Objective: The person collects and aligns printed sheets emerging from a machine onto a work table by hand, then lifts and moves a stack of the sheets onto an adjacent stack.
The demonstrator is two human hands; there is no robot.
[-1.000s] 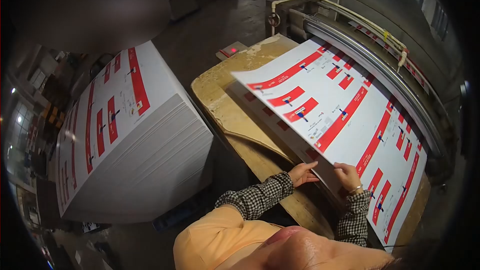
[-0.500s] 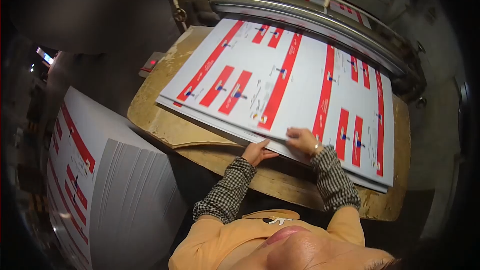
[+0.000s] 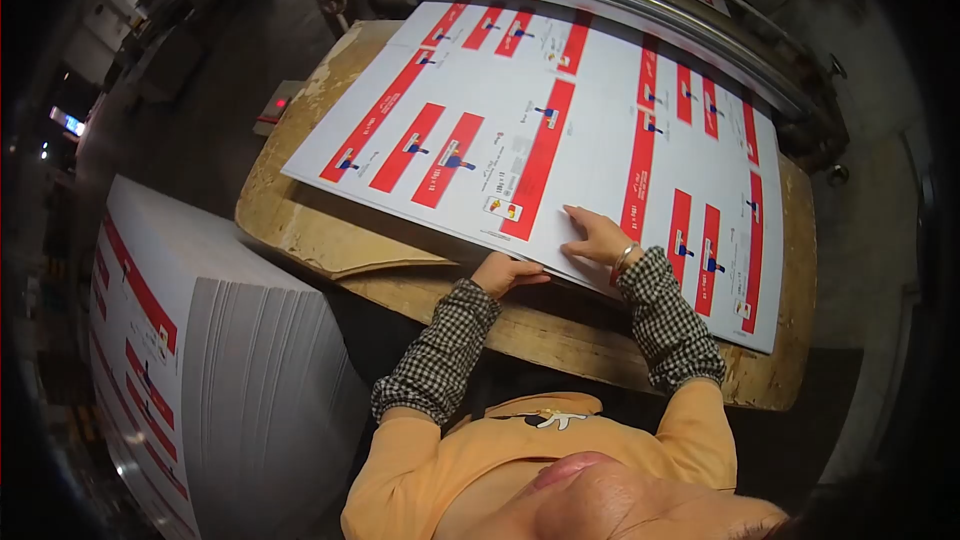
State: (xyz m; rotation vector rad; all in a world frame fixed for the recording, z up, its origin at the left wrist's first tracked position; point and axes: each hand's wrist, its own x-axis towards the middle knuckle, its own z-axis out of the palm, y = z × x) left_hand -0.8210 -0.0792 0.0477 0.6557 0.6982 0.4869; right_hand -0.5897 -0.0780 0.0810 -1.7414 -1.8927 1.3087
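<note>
A large white printed sheet point(image 3: 590, 150) with red bands lies on a worn wooden board in front of me, over at least one more sheet. At its near edge my left hand point(image 3: 508, 274) has its fingers together, with the edge pinched between thumb and fingers. My right hand point(image 3: 598, 236) rests on top of the sheet near the same edge, palm down, with thumb and forefinger apart. The far part of the printed surface runs up to a metal roller point(image 3: 600, 5).
The wooden board point(image 3: 300, 225) has rounded, chipped edges. To the left stands a tall stack of printed sheets point(image 3: 265, 370). A small box with a red light point(image 3: 279, 106) sits beside the board. Pipes and a roller frame point(image 3: 333, 0) cross the back.
The right hand's fingers have gone from curled at the edge to spread on the sheet. The top sheet's near edge lies more even with those below. The view has shifted slightly.
</note>
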